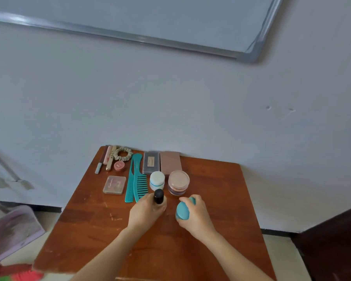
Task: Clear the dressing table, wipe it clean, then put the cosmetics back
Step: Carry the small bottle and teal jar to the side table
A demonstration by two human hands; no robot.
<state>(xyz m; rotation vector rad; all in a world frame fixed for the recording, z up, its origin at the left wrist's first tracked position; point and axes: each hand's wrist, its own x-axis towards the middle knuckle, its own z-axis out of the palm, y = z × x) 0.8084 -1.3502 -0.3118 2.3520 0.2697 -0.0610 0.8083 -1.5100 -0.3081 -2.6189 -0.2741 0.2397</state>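
- Two bare hands work over a reddish-brown wooden table [221, 199] that stands against a pale wall.
- Left hand [145, 212] curls its fingers round a small upright bottle with a round black cap [158, 196], just in front of the combs.
- Right hand [198, 216] grips a smooth teal oval case [182, 209], tilted, near the table's middle; whether it touches the wood cannot be told.
- Behind the hands, a white round jar with a blue band [157, 180] and a clear round jar of pink powder [178, 182] stand side by side.
- Two teal plastic combs [137, 179] lie left of the white jar, with a square clear compact [114, 184] further left.
- Along the wall edge lie slim tubes [104, 159], a beige scrunchie [123, 153], a grey rectangular palette [151, 162] and a mauve rectangular palette [170, 162].
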